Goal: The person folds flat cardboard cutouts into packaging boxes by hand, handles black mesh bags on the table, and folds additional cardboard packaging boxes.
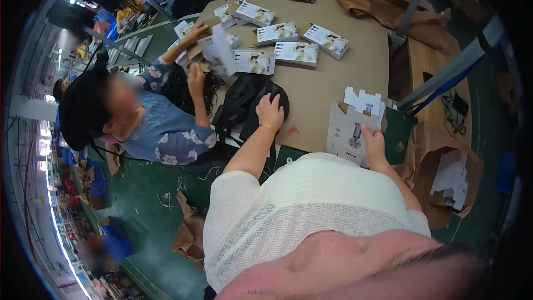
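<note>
My left hand (270, 112) rests on a black bag (237, 99) at the near left of the cardboard-covered table (361, 50). Its fingers are spread and it holds nothing. On the right, my right hand (374, 145) grips the edge of a flat, unfolded fan box (340, 133), thumb on top. This carton is white and grey with a printed picture of a fan and cut flaps at its far end. Another flat carton (363, 100) shows just beyond it. My right fingers underneath are hidden.
Several closed white boxes (297, 53) lie across the far table. A co-worker in a blue floral top (166, 128) stands at the left, handling an open box (221, 50). Metal posts (444, 78) and a brown paper sack of cartons (448, 180) are at the right.
</note>
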A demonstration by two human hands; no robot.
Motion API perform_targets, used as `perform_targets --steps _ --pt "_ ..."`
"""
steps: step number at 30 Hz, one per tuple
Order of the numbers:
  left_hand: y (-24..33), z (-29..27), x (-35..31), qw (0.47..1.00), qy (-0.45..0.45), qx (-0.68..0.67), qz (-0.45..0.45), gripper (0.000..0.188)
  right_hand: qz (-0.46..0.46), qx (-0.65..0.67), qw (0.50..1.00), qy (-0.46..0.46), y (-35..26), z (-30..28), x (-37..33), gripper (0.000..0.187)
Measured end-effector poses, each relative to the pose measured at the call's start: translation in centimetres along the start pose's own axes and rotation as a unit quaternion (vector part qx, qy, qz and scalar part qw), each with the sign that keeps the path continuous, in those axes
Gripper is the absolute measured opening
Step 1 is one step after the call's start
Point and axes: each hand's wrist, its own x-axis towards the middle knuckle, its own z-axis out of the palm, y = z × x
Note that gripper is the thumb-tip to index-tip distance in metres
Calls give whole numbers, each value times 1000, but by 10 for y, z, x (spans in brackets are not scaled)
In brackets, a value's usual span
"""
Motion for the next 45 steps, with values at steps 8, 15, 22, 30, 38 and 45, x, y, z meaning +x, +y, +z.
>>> perform_targets --steps 8,15,22,30,38,45 --pt "-41 -21 -57 983 -25 37 -179 68 -8 15 1000 -13 7 -2 5 28" --pt "-54 -53 -32 942 -205 -96 -249 89 0 -12 999 -42 2 10 0 30" --pt "-133 -18 -56 856 -267 -308 -318 80 6 -41 999 -32 0 12 -8 29" --pt "-130 -5 -77 841 -174 -396 -324 61 12 -36 999 -32 9 9 -3 28" --pt "-138 -11 -84 611 -147 -648 -431 44 4 -14 999 -37 6 11 -10 27" --pt "-131 -9 -66 780 -264 -401 -401 48 -3 -22 999 -38 20 4 -6 30"
